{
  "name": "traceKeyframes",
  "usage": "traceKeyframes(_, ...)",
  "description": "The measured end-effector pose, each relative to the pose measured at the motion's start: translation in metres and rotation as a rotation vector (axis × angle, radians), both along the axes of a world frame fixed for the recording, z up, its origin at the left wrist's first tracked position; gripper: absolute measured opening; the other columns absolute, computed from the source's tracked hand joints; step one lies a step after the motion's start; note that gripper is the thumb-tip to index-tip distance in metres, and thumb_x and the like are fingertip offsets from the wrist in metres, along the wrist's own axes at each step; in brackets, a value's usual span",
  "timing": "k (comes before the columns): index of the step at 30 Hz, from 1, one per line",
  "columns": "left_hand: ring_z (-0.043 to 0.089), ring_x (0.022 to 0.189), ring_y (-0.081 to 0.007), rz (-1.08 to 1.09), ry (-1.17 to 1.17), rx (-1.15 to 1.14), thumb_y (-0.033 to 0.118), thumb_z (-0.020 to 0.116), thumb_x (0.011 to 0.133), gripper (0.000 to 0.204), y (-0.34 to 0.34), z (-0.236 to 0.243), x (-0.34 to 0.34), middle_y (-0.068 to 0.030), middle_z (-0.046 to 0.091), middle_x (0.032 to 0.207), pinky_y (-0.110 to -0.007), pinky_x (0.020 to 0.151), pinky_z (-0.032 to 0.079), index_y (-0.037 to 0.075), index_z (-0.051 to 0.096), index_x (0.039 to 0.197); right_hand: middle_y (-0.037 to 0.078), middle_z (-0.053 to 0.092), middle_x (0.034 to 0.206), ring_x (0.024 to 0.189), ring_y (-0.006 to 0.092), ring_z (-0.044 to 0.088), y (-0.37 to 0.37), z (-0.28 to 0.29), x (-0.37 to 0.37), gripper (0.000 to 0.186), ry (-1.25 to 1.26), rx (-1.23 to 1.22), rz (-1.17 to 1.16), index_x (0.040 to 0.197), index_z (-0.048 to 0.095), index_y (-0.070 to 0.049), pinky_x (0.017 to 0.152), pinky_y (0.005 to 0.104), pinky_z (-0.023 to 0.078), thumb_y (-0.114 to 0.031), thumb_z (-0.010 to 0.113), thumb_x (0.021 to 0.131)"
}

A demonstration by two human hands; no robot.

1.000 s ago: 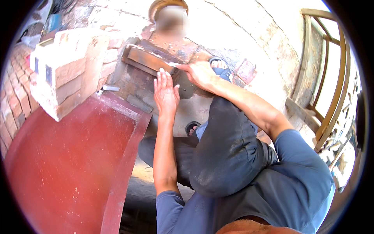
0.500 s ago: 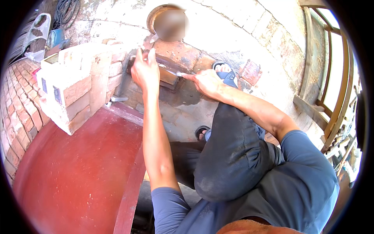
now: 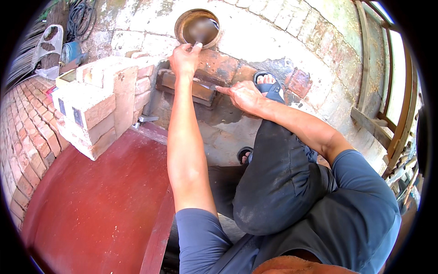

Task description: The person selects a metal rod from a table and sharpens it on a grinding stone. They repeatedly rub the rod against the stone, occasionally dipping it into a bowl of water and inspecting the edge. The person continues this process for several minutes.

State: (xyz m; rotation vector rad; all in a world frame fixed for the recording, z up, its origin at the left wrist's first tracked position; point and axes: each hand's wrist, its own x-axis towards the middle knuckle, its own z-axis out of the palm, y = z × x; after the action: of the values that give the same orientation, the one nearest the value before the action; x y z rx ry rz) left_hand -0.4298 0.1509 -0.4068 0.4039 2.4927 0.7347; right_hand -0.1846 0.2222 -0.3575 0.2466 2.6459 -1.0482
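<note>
My left hand (image 3: 184,61) is at the near rim of a round brown bowl (image 3: 178,26), thumb and fingers apart, with nothing visible between them. A blurred patch hides part of the bowl's inside. My right hand (image 3: 244,97) is closed, forefinger stretched to the right end of a low dark wooden block (image 3: 200,92). A pale narrow strip (image 3: 204,84) lies along the block's top by that fingertip; whether it is a blade or a wet surface I cannot tell. What the curled right fingers hold is hidden.
Stacked pale bricks (image 3: 93,109) stand left of the block, beside a red panel (image 3: 100,192). My sandalled foot (image 3: 269,84) is just right of my right hand. A wooden frame (image 3: 365,68) stands at far right; coiled dark hose (image 3: 80,20) lies far left.
My left hand has moved from the block's left end, forward and right, to the bowl's rim. My right hand stays at the block's right end. The whole view has shifted slightly.
</note>
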Motion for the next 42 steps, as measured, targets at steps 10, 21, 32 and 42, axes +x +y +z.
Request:
traceKeyframes(10,0.076,0.075,-0.0134,0.24,0.166,0.217,0.0,0.072,0.096,0.027,-0.08,0.123,0.094,-0.0114,0.08,0.088,-0.032,0.064,0.058,0.0,0.079,0.122,0.022,0.075,0.085,0.079,0.0414,0.074,0.004,-0.011,0.005,0.05,0.036,-0.016,-0.033,0.142,0.072,-0.013,0.071,0.0511,0.059,-0.008,0.055,0.095)
traceKeyframes(21,0.077,0.087,-0.0351,0.094,0.515,-0.091,0.001,0.074,0.094,0.025,-0.15,0.158,0.193,-0.0201,0.08,0.103,-0.042,0.08,0.06,-0.002,0.079,0.118,0.022,0.075,0.088,0.081,0.0408,0.074,0.002,-0.009,0.001,0.056,0.046,-0.022,-0.021,0.144,0.071,-0.016,0.073,0.0508,0.06,-0.006,0.055,0.091)
traceKeyframes(32,0.075,0.073,-0.0274,0.152,0.436,-0.057,-0.003,0.073,0.092,0.027,-0.164,0.151,0.194,-0.0183,0.078,0.091,-0.038,0.07,0.061,-0.005,0.079,0.118,0.019,0.076,0.089,0.083,0.0389,0.075,0.005,-0.006,-0.005,0.055,0.017,-0.05,0.031,0.144,0.07,-0.015,0.073,0.0497,0.06,-0.007,0.056,0.091)
traceKeyframes(42,0.075,0.07,-0.0176,0.517,0.071,0.383,0.008,0.068,0.103,0.028,-0.104,0.128,0.127,-0.0165,0.078,0.09,-0.03,0.065,0.062,-0.009,0.075,0.125,0.019,0.075,0.086,0.083,0.0385,0.075,-0.006,-0.015,-0.01,0.052,0.025,-0.026,-0.014,0.143,0.071,-0.02,0.072,0.0491,0.059,-0.01,0.056,0.094)
